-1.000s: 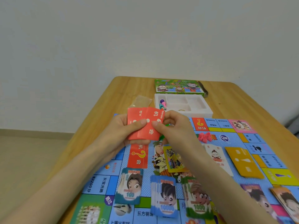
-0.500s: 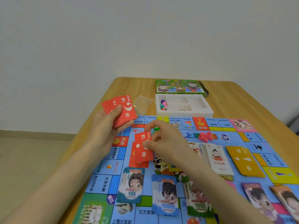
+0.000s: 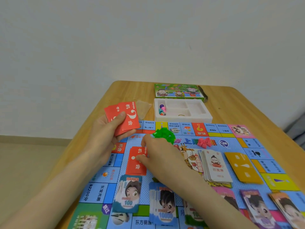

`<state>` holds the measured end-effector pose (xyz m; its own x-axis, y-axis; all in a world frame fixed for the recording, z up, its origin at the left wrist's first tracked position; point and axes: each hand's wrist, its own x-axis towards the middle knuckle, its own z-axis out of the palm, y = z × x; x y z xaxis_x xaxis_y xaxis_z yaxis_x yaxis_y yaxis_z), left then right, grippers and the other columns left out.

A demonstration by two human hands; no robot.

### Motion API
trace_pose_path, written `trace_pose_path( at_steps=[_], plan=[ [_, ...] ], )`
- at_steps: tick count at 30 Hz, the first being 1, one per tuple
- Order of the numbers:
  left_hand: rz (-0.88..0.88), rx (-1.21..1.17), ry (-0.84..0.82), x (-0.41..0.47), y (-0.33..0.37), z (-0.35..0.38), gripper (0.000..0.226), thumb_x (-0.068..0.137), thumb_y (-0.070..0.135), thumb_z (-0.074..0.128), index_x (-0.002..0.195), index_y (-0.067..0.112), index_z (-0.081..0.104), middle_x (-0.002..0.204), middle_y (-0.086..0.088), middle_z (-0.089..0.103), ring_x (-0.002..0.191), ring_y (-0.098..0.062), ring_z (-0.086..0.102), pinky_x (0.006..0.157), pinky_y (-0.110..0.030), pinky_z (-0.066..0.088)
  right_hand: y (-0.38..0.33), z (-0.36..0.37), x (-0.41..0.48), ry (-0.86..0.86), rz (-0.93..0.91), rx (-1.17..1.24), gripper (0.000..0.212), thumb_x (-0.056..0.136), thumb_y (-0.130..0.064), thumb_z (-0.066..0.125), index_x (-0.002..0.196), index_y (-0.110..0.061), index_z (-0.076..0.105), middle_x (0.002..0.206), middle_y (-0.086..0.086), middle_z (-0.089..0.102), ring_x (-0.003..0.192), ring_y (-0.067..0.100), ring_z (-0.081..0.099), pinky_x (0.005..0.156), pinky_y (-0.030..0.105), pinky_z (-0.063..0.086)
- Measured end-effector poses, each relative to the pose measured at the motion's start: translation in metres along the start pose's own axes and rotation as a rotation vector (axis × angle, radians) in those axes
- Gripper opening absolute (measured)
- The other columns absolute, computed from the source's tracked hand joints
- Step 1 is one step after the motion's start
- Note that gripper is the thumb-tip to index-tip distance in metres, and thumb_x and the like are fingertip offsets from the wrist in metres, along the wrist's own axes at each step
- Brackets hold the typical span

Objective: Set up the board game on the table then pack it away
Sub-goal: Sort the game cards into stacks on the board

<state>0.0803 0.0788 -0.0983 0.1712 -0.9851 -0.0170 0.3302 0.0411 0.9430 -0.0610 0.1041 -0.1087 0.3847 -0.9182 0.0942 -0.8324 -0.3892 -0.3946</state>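
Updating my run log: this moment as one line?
left hand holds fanned red paper cards | right hand pinches flat red card pile | on blue printed game board

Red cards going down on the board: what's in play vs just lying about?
In play: left hand holding red card fan; right hand on red pile; game board.
Lying about: green houses, pink pieces, yellow cards, white tray, game box, plastic bag, money stacks.

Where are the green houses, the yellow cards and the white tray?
green houses [image 3: 164, 135]: head view, middle of the pile.
yellow cards [image 3: 242, 167]: head view, top card's face.
white tray [image 3: 189, 119]: head view, near wall.
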Motion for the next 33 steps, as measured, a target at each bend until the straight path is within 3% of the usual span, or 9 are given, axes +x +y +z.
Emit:
trace_pose_path(
  at_steps=[4,7,9,12,15,18,23,27,33],
  plan=[
    [0.009,0.049,-0.024,-0.001,-0.001,0.001,0.006,0.090,0.018,0.059,0.094,0.018,0.063,0.077,0.001,0.075,0.066,-0.012,0.071,0.064,-0.024,0.058,0.002,-0.003,0.001,0.119,-0.028,0.055,0.024,0.095,-0.032,0.049,0.115,-0.018,0.047,0.099,0.003,0.059,0.093,0.023,0.057,0.076,0.036,0.049],
    [-0.011,0.077,-0.054,-0.001,-0.002,0.001,0.008,0.090,0.017,0.059,0.095,0.014,0.064,0.076,0.001,0.075,0.066,-0.011,0.071,0.060,-0.021,0.059,0.007,-0.004,0.006,0.286,-0.030,0.305,0.011,0.097,-0.022,0.043,0.103,-0.015,0.050,0.068,-0.002,0.049,0.064,0.016,0.048,0.060,0.036,0.042],
    [-0.044,0.089,-0.097,-0.002,-0.002,0.002,0.010,0.088,0.015,0.059,0.096,0.011,0.064,0.076,0.000,0.075,0.066,-0.011,0.071,0.057,-0.020,0.058,0.008,-0.005,0.009,0.348,-0.010,0.499,0.008,0.097,-0.016,0.040,0.099,-0.014,0.048,0.064,-0.005,0.043,0.056,0.011,0.039,0.056,0.033,0.035],
    [-0.079,0.128,-0.170,-0.005,-0.001,0.004,0.025,0.076,0.019,0.065,0.099,0.008,0.065,0.080,-0.005,0.075,0.066,-0.013,0.071,0.053,-0.019,0.057,0.006,-0.007,0.009,0.367,-0.017,0.649,0.010,0.097,-0.018,0.043,0.104,-0.025,0.043,0.072,-0.004,0.050,0.061,0.012,0.048,0.057,0.031,0.040],
    [-0.094,0.154,-0.205,-0.007,-0.001,0.004,0.035,0.069,0.021,0.067,0.102,0.008,0.065,0.089,-0.010,0.075,0.071,-0.017,0.072,0.054,-0.021,0.057,0.004,-0.008,0.007,0.355,-0.019,0.702,0.030,0.095,-0.022,0.052,0.119,-0.034,0.038,0.083,-0.012,0.052,0.073,0.005,0.060,0.057,0.014,0.047],
    [-0.111,0.157,-0.231,-0.007,0.000,0.004,0.035,0.071,0.020,0.067,0.103,0.007,0.065,0.092,-0.013,0.074,0.072,-0.020,0.072,0.055,-0.022,0.058,0.007,-0.007,0.008,0.405,-0.013,0.630,0.047,0.091,-0.019,0.058,0.131,-0.032,0.036,0.093,-0.013,0.050,0.081,0.005,0.059,0.063,0.007,0.046],
    [-0.151,0.149,-0.269,-0.010,0.002,0.006,0.033,0.076,0.025,0.064,0.103,0.006,0.064,0.087,-0.013,0.074,0.071,-0.022,0.072,0.053,-0.024,0.058,0.007,-0.009,0.009,0.452,-0.036,0.519,0.035,0.086,-0.014,0.064,0.118,-0.023,0.051,0.095,-0.008,0.051,0.071,-0.001,0.049,0.069,0.004,0.039],
    [-0.188,0.052,-0.280,-0.009,0.002,0.008,0.018,0.092,0.014,0.053,0.103,0.004,0.062,0.092,-0.014,0.073,0.077,-0.023,0.072,0.054,-0.028,0.058,0.012,-0.011,0.010,0.475,-0.009,0.500,0.039,0.086,-0.011,0.062,0.122,-0.022,0.050,0.098,-0.009,0.049,0.075,0.003,0.047,0.070,0.004,0.037],
    [-0.158,0.063,-0.274,-0.007,-0.002,0.007,0.018,0.096,0.013,0.048,0.107,0.007,0.061,0.093,-0.010,0.075,0.081,-0.021,0.072,0.059,-0.025,0.060,0.016,-0.013,0.010,0.474,0.008,0.516,0.038,0.089,-0.007,0.058,0.124,-0.019,0.048,0.090,-0.006,0.047,0.085,0.007,0.049,0.071,0.004,0.039]
  ],
)
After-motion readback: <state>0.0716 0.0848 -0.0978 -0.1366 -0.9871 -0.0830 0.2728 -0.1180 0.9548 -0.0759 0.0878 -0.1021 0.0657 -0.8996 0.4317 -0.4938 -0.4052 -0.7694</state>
